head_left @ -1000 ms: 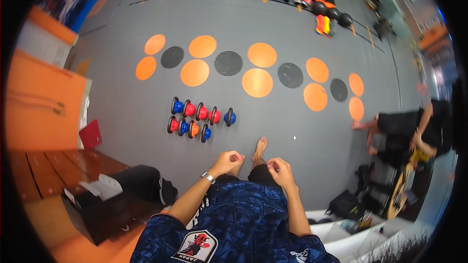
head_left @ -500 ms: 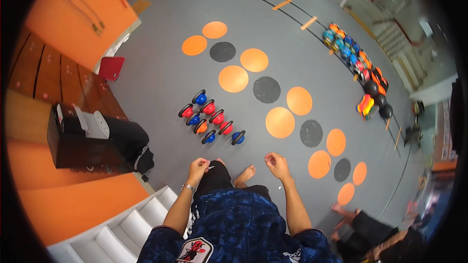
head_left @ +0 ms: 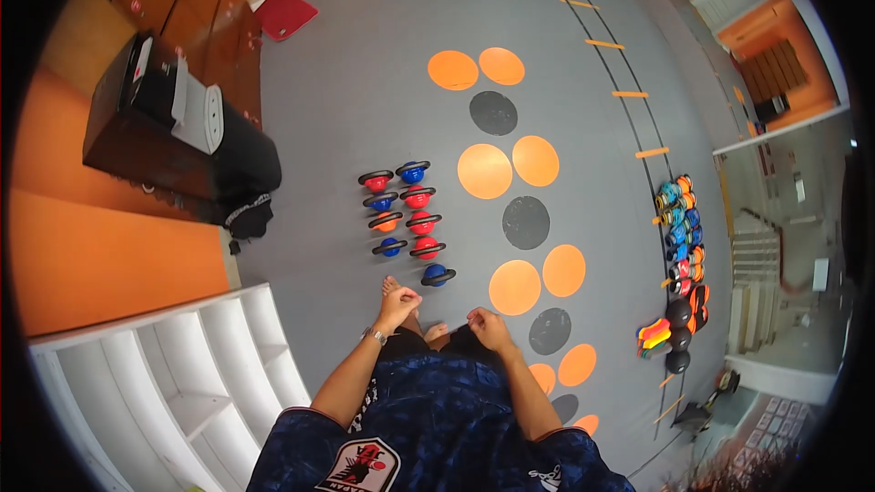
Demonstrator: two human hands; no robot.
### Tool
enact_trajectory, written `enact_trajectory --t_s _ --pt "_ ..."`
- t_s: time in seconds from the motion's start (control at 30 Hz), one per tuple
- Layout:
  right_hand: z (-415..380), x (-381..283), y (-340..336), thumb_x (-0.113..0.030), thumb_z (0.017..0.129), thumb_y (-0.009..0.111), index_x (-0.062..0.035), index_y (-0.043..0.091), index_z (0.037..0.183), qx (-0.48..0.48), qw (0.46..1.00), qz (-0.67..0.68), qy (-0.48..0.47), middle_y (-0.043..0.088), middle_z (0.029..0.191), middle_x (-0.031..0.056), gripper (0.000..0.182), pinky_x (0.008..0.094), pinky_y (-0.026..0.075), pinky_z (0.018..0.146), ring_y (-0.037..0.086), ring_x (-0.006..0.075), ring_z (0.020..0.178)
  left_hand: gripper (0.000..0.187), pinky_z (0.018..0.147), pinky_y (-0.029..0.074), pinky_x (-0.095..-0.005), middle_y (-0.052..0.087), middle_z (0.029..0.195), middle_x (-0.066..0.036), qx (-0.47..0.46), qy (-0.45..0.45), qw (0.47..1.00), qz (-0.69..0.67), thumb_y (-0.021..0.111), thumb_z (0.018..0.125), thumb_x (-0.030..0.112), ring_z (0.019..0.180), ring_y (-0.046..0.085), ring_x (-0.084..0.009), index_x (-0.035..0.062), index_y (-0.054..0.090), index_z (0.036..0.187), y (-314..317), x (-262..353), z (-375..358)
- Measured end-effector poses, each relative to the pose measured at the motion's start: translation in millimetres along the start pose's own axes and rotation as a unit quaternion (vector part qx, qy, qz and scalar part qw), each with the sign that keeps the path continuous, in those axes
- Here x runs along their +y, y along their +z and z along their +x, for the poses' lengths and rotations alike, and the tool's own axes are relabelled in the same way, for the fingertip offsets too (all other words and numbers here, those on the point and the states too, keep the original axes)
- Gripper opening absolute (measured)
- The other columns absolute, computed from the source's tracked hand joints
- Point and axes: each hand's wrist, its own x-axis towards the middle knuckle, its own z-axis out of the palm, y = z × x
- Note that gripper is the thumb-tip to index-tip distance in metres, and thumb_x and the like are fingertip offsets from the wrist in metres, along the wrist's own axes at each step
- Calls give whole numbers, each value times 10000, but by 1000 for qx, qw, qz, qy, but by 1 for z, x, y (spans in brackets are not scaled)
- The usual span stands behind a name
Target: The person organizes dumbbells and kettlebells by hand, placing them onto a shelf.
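Observation:
My left hand [head_left: 397, 305] is raised in front of my body, its fingers curled together; whether anything small is between them cannot be made out. To its right, my right hand [head_left: 490, 328] has its fingers bent and pressed together, with no object visible in it. Both hands are apart and touch nothing on the floor. Beyond them stand two rows of small kettlebells: a blue one [head_left: 437, 275] nearest, a red one [head_left: 426, 248] behind it, and an orange one [head_left: 385, 221] in the left row.
Orange discs [head_left: 515, 287] and black discs [head_left: 526, 223] lie on the floor to the right. Farther right are a ladder marking [head_left: 631, 94], a row of coloured weights and black balls [head_left: 679, 312]. White shelves [head_left: 196, 392] and a black cabinet [head_left: 150, 118] stand left.
The view has turned, so the kettlebells and discs now run more straight ahead. My hands are closer together. The person at the lower right has mostly left the view.

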Motion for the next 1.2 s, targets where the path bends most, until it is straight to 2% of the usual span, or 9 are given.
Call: enact_trajectory --t_s 0.03,0.13,0.17,0.27,0.43,0.7,0.93,1.03,1.2 --pt "6 1 -6 -77 824 630 -39 650 936 -17 1000 -11 1 680 780 115 119 348 531 695 677 236 730 162 629 520 -234 657 827 -33 -18 1 999 42 683 884 163 699 611 -91 13 668 941 -2 -3 4" --pt "28 4 -28 -83 820 624 -39 650 938 -58 998 -30 -27 690 810 134 129 365 537 715 689 261 757 150 614 519 -229 652 805 -26 26 -18 999 17 685 876 156 678 610 -89 17 669 931 1 -4 5" --pt "35 7 -35 -83 818 625 -39 651 939 -70 996 -32 -41 692 817 136 131 365 537 718 690 261 761 211 723 515 -310 694 768 -85 61 -64 995 -48 742 800 257 759 679 -193 67 690 876 5 -3 2" --pt "63 19 -59 -77 833 640 -22 651 948 -113 990 -63 -63 685 816 106 128 326 542 703 678 210 732 160 646 518 -280 691 759 -74 121 -135 980 -82 729 806 208 707 669 -136 63 683 856 17 17 -9" --pt "117 52 -91 -86 826 641 -24 655 931 -222 960 -114 -124 684 820 113 123 338 542 705 678 228 734 87 567 483 -231 639 729 -4 257 -174 931 -193 698 843 105 616 589 -81 50 654 893 70 33 -39" --pt "167 91 -129 -133 816 648 -45 669 909 -293 918 -196 -180 701 786 125 130 357 553 696 698 250 739 82 603 498 -218 637 807 -17 378 -172 819 -396 649 903 131 663 592 -86 53 638 924 187 46 -87" --pt "195 82 -100 -171 810 652 -64 684 908 -386 835 -326 -218 709 816 124 149 370 551 731 699 249 776 86 604 512 -225 633 809 -15 473 -163 732 -463 656 895 130 672 595 -84 56 637 934 242 39 -115" --pt "204 76 -78 -188 795 662 -86 678 892 -381 819 -374 -208 705 815 132 142 390 546 759 695 297 814 104 595 512 -222 636 810 -13 492 -168 683 -512 676 885 139 661 592 -82 54 642 932 262 26 -122" --pt "218 56 -24 -174 809 665 -64 677 918 -424 806 -344 -228 701 804 120 155 362 548 707 690 259 755 131 584 512 -228 635 808 -16 499 -186 658 -533 668 886 151 656 597 -87 43 634 954 294 9 -111"
